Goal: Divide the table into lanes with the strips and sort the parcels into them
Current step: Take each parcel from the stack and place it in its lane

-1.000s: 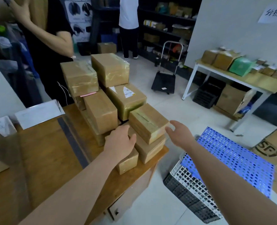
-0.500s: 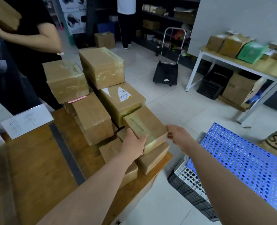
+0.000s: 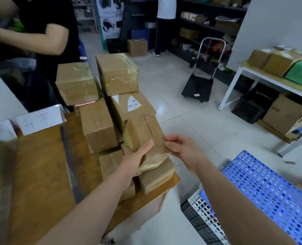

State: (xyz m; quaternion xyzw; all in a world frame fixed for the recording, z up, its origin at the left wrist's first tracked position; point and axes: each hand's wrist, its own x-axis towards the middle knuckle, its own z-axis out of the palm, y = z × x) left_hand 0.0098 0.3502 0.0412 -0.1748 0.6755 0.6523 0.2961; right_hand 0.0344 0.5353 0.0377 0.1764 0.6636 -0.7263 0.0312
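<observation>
Between my hands, a parcel point(image 3: 144, 133) sits tilted atop the stack point(image 3: 97, 124) at the table point(image 3: 40, 174) corner. My left hand point(image 3: 137, 156) grips its near side, thumb flat on top. My right hand point(image 3: 183, 151) pinches its right corner with curled fingers point(image 3: 175, 138).

Dim, perhaps motion-blurred, edges warped

The wooden table point(image 3: 40, 174) carries stacked parcels point(image 3: 97, 124), a dark strip point(image 3: 68, 165) and paper signs point(image 3: 40, 121).

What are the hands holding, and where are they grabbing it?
A small brown parcel: the left hand grips its near end, the right hand pinches its near right corner.
</observation>
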